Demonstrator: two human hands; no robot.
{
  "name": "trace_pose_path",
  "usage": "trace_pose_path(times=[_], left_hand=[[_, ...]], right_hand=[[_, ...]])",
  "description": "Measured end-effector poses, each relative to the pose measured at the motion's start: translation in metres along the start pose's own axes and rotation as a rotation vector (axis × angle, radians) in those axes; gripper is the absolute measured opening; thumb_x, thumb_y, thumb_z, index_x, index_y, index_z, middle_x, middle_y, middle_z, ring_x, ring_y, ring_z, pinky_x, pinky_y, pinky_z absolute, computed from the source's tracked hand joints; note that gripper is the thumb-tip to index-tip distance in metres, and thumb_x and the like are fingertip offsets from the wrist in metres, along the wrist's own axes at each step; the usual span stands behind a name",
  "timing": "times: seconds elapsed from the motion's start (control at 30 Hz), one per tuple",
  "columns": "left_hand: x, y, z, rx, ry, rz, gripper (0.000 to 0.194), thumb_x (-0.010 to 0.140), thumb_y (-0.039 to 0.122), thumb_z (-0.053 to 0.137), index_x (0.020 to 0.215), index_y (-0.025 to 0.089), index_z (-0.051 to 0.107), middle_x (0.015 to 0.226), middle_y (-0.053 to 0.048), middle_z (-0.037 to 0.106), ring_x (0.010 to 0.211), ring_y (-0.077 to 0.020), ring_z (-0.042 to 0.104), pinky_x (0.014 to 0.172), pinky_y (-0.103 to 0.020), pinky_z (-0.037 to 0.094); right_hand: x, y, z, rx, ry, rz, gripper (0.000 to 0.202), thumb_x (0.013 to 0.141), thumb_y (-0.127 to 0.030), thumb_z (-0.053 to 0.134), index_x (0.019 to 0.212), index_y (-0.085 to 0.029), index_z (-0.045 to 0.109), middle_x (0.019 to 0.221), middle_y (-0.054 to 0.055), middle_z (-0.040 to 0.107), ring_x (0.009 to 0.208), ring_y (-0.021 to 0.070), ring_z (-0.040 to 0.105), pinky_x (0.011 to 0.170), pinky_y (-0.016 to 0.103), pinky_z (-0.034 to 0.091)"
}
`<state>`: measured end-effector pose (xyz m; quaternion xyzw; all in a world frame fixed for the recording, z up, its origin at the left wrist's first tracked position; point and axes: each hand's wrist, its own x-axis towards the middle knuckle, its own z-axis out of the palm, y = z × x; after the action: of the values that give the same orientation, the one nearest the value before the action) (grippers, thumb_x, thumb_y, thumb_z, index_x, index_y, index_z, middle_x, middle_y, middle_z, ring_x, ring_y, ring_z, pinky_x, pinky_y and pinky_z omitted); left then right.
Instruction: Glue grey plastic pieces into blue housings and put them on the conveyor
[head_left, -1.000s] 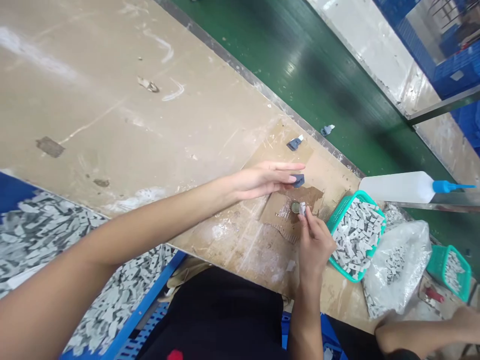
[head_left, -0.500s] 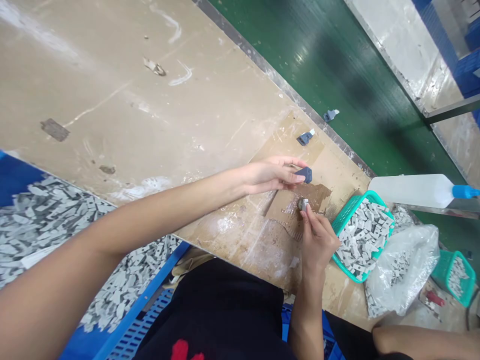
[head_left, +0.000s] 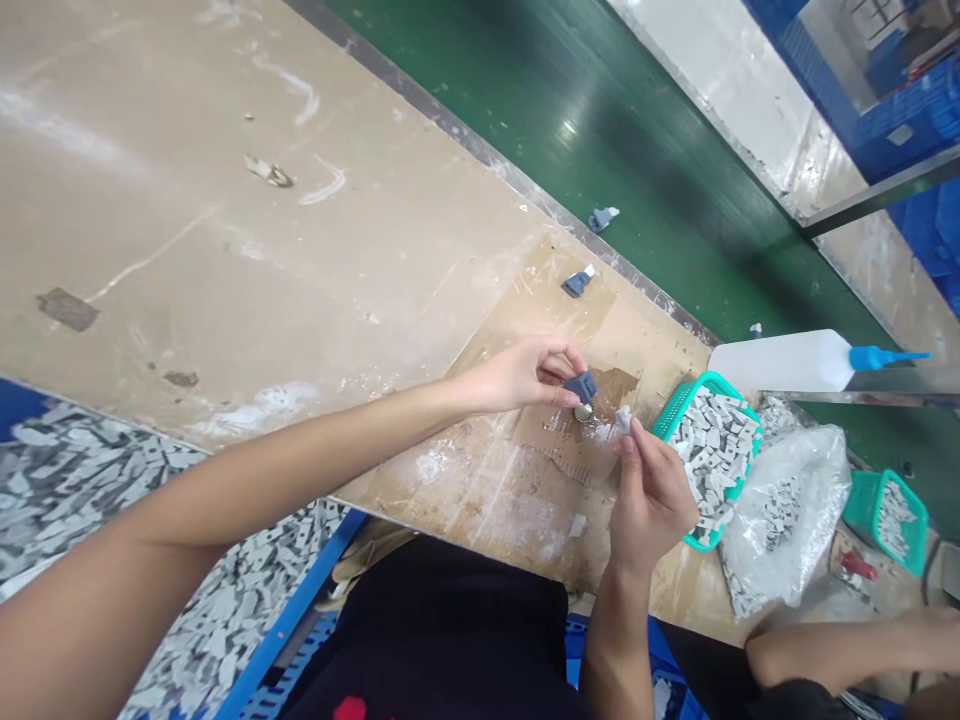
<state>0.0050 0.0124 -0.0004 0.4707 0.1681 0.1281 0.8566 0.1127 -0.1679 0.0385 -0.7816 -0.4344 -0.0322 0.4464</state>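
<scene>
Over the worn bench, my left hand (head_left: 529,375) pinches a dark blue-grey part (head_left: 580,387) between thumb and fingers. Just below that part is a small round metallic thing (head_left: 583,411) on the brown cardboard patch (head_left: 559,435). To the right, my right hand (head_left: 651,490) is closed on a small whitish-grey piece (head_left: 623,419) held at the fingertips. The two hands are apart. Beyond them, an assembled dark part with a pale tip (head_left: 577,282) lies on the bench.
A green basket of grey pieces (head_left: 754,430), a clear bag (head_left: 795,510) and a white bottle (head_left: 784,362) stand right. Another dark part (head_left: 603,219) lies on the green belt (head_left: 525,110). Another person's arm (head_left: 840,650) is at lower right. Grey pieces fill a bin at lower left.
The view has shifted. My left hand has brought the dark part down to the round metallic thing, while my right hand has moved away from it with the whitish piece.
</scene>
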Motion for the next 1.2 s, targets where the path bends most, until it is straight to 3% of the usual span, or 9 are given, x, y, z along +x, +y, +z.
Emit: trace_pose_path(times=[0.3, 0.53, 0.67, 0.9, 1.2], left_hand=[[-0.002, 0.012, 0.005, 0.091, 0.140, 0.028, 0.029, 0.064, 0.012, 0.085, 0.086, 0.014, 0.065, 0.086, -0.005, 0.076, 0.082, -0.0160, 0.072, 0.086, -0.033, 0.055], [-0.005, 0.012, 0.011, 0.097, 0.105, -0.015, 0.028, 0.061, 0.004, 0.081, 0.087, 0.013, 0.075, 0.085, -0.006, 0.078, 0.080, -0.0174, 0.073, 0.088, -0.034, 0.058], [-0.007, 0.014, 0.016, 0.080, 0.090, -0.027, 0.028, 0.059, 0.003, 0.081, 0.084, 0.013, 0.077, 0.081, -0.006, 0.078, 0.077, -0.0173, 0.074, 0.085, -0.032, 0.060], [-0.011, 0.017, 0.023, 0.049, 0.020, -0.058, 0.026, 0.061, 0.002, 0.081, 0.084, 0.013, 0.078, 0.079, -0.006, 0.078, 0.072, -0.0157, 0.074, 0.079, -0.027, 0.061], [-0.015, 0.012, 0.030, 0.099, 0.153, -0.026, 0.025, 0.059, 0.004, 0.081, 0.082, 0.012, 0.077, 0.076, -0.006, 0.078, 0.068, -0.0178, 0.074, 0.076, -0.030, 0.063]], right_hand=[[-0.008, 0.027, 0.013, -0.093, -0.082, -0.206, 0.034, 0.094, -0.012, 0.058, 0.120, -0.030, 0.071, 0.096, 0.005, 0.076, 0.084, 0.0161, 0.071, 0.076, 0.032, 0.060], [-0.001, 0.009, 0.004, 0.098, -0.025, -0.049, 0.024, 0.091, -0.018, 0.066, 0.111, -0.028, 0.075, 0.093, 0.004, 0.076, 0.081, 0.0180, 0.071, 0.071, 0.034, 0.060], [0.000, -0.001, 0.002, 0.210, 0.004, -0.055, 0.031, 0.088, -0.013, 0.069, 0.110, -0.033, 0.075, 0.092, 0.002, 0.076, 0.082, 0.0177, 0.070, 0.072, 0.034, 0.058], [0.001, -0.006, 0.002, 0.217, -0.106, -0.053, 0.031, 0.090, -0.013, 0.065, 0.111, -0.032, 0.075, 0.092, 0.003, 0.075, 0.080, 0.0172, 0.070, 0.070, 0.033, 0.059], [0.004, -0.015, 0.005, 0.175, -0.151, -0.005, 0.034, 0.092, -0.013, 0.056, 0.112, -0.032, 0.075, 0.086, 0.002, 0.072, 0.073, 0.0138, 0.068, 0.066, 0.028, 0.058]])
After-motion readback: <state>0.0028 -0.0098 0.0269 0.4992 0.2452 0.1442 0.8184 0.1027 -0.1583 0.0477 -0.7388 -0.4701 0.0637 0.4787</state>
